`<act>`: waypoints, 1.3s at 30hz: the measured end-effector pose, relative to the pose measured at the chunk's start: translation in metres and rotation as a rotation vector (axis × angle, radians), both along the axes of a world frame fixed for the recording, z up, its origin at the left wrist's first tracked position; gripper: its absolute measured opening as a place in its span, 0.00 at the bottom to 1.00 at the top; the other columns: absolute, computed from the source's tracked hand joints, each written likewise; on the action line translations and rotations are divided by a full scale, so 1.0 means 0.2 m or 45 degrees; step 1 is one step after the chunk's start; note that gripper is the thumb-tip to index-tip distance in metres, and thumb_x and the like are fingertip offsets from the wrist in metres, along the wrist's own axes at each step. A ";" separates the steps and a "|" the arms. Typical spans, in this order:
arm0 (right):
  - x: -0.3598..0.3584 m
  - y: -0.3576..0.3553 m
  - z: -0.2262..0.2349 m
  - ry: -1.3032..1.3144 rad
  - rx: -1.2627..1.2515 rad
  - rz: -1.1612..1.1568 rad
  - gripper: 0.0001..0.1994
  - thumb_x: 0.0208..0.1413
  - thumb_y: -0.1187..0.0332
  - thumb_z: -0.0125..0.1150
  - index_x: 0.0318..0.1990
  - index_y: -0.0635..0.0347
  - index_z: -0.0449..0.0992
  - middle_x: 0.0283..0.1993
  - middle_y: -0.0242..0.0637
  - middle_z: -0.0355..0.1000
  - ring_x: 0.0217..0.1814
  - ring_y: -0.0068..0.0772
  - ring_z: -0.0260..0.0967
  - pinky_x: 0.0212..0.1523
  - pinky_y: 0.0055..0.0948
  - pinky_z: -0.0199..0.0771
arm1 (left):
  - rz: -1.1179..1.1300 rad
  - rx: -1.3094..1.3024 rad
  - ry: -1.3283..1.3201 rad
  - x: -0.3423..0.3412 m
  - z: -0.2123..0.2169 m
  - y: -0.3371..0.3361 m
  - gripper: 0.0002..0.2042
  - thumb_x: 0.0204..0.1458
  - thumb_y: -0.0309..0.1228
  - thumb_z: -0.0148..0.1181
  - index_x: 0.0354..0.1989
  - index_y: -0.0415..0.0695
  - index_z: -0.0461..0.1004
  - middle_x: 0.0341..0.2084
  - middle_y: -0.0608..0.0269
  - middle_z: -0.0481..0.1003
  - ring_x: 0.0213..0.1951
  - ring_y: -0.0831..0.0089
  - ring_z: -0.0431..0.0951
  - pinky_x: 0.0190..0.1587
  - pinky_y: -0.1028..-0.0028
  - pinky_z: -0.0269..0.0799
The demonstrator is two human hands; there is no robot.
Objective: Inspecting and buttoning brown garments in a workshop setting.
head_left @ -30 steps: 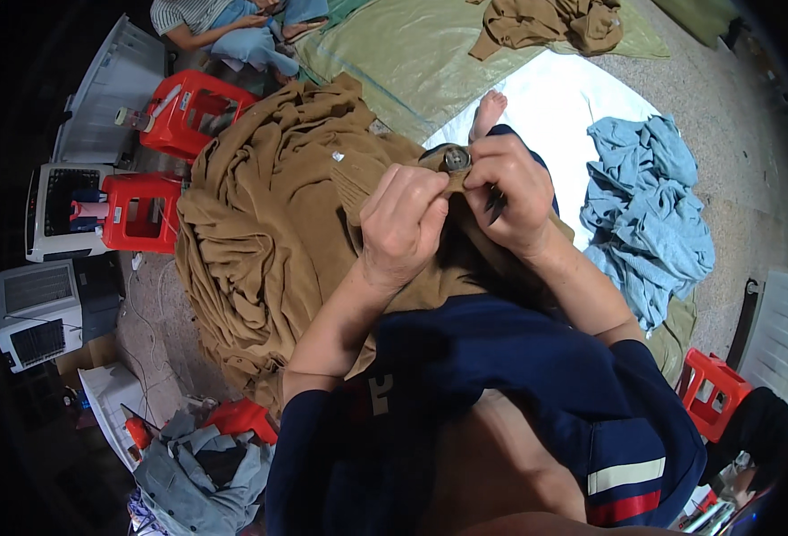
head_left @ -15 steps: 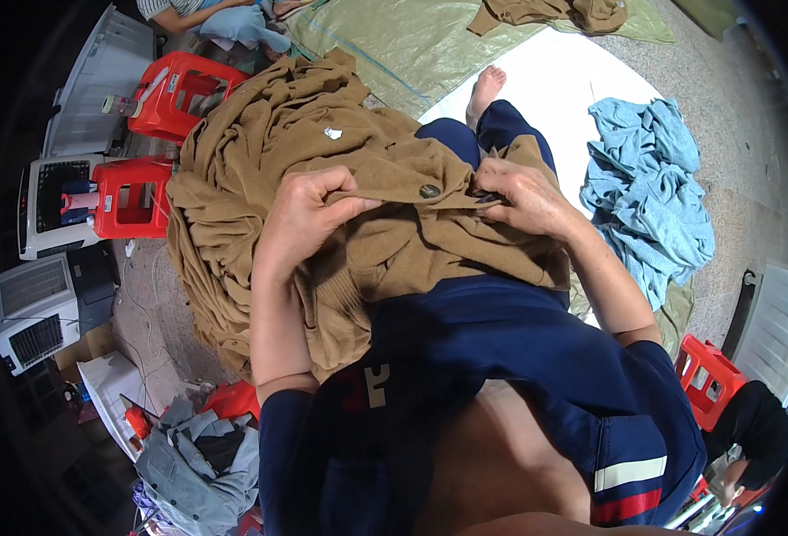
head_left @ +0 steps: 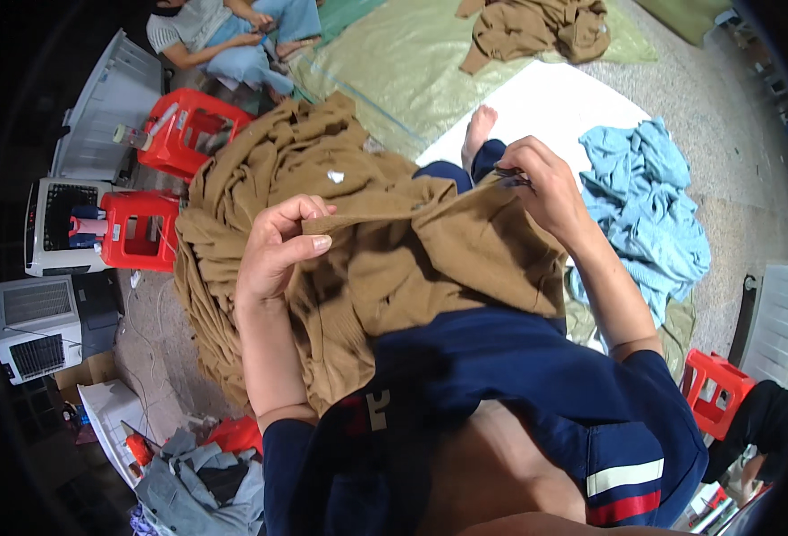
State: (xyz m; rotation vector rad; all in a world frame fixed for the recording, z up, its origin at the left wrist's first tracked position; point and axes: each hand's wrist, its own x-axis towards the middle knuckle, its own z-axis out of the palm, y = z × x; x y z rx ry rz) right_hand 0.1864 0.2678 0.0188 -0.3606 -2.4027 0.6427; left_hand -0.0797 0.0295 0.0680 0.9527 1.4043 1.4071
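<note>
A brown knit cardigan is spread over my lap, its edge band pulled taut between my hands. My left hand pinches the band between thumb and fingers. At the other end my right hand grips the edge and holds it higher. Something small and dark with a shiny part shows at the right fingertips; I cannot make out what it is. A heap of brown knitwear lies against the cardigan on the left, with a small white scrap on top.
Light blue knitwear lies at the right, partly on a white sheet. Red stools and an air cooler stand left. Grey garments lie lower left. A co-worker sits far left; more brown knitwear lies ahead.
My right hand has risen and moved right and away, stretching the cardigan's edge. My left hand has shifted left and nearer me. The button seen between them is no longer visible.
</note>
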 end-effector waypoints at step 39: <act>-0.34 -0.18 0.39 0.693 0.023 0.081 0.13 0.33 0.84 0.62 0.29 0.61 0.71 0.30 0.36 0.71 0.26 0.31 0.70 0.26 0.25 0.68 | 0.360 1.189 1.791 0.33 0.18 0.47 0.09 0.39 0.18 0.60 0.24 0.40 0.66 0.24 0.58 0.71 0.23 0.65 0.73 0.23 0.71 0.69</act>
